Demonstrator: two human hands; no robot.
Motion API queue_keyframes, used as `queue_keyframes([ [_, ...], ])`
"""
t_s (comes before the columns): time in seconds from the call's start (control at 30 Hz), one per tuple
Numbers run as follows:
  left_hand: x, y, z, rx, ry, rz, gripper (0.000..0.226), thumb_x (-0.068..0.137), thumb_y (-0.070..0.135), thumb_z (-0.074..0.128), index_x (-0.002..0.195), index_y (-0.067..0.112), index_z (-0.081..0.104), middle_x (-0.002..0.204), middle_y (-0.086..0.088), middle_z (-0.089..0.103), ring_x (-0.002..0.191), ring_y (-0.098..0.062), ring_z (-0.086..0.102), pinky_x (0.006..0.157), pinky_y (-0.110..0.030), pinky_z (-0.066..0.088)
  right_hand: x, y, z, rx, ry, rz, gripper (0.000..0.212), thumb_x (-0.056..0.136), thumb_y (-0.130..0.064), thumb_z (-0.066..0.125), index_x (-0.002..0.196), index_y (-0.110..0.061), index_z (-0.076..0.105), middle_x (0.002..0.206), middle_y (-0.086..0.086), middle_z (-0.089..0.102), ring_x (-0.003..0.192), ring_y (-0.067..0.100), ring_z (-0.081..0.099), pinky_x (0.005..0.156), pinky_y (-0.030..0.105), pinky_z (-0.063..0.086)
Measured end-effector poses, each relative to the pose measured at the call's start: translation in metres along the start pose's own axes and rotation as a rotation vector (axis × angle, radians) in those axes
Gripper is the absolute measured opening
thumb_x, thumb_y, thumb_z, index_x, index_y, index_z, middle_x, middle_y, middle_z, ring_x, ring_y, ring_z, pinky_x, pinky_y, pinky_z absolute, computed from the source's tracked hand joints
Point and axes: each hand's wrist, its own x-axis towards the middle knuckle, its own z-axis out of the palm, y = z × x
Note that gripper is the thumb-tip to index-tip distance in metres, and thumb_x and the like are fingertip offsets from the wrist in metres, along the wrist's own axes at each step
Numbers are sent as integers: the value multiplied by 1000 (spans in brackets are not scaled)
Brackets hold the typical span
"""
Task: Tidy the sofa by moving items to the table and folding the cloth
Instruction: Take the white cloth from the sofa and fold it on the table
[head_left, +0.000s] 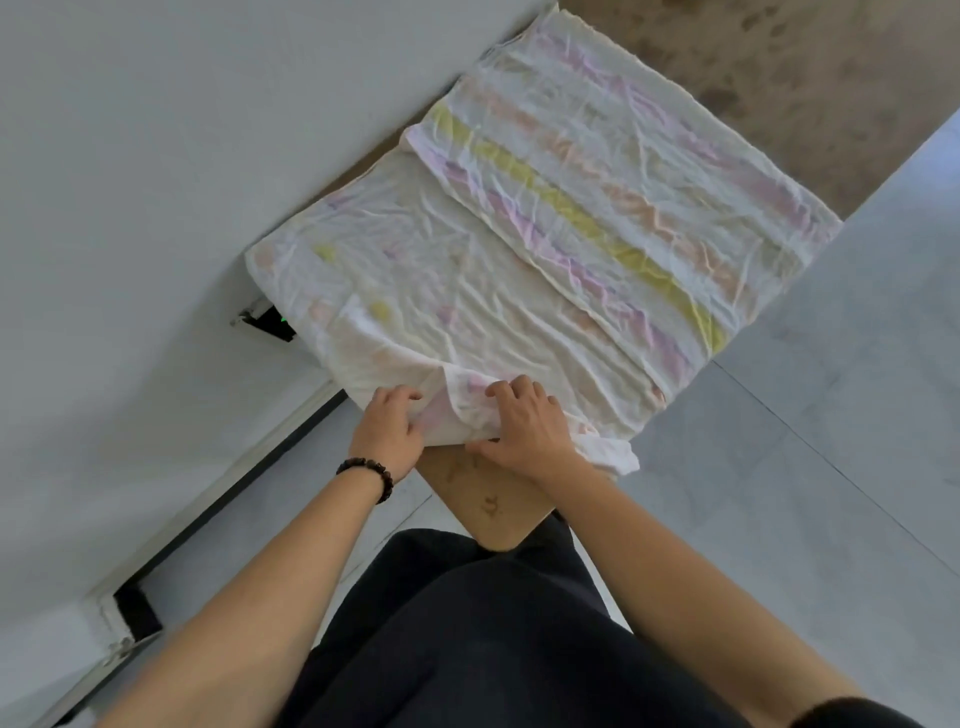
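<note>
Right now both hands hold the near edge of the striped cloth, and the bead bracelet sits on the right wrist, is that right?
Not quite: the head view shows the bead bracelet on the left wrist. The left hand and right hand do hold the near edge of the striped cloth.

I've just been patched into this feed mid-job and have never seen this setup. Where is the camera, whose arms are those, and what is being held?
There is no machine here. A single camera sits on a person's head and looks down, so the arms are that person's own. The left hand, with a bead bracelet at its wrist, and the right hand both grip the near edge of a pale striped cloth. The cloth lies spread over a brown surface, and on its far side one layer is already folded over another. The dark shape at the bottom is the person's clothing.
</note>
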Motion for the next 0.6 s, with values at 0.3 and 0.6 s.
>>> queue_keyframes([
  [0.3, 27, -15, -24, 76, 20, 217, 9, 86, 26, 66, 89, 18, 69, 84, 3, 56, 82, -19, 57, 66, -30, 45, 25, -39, 5, 86, 209, 32, 69, 93, -42, 58, 151, -21, 27, 146, 7, 39, 132, 27, 39, 107, 39, 31],
  [0.6, 65, -36, -92, 43, -222, 648, 12, 83, 11, 64, 94, 15, 65, 89, 7, 54, 73, -11, 53, 63, -14, 37, 20, -78, -35, 268, 506, 238, 27, 93, -5, 52, 105, -15, 73, 111, 2, 65, 95, 21, 62, 75, 31, 47],
])
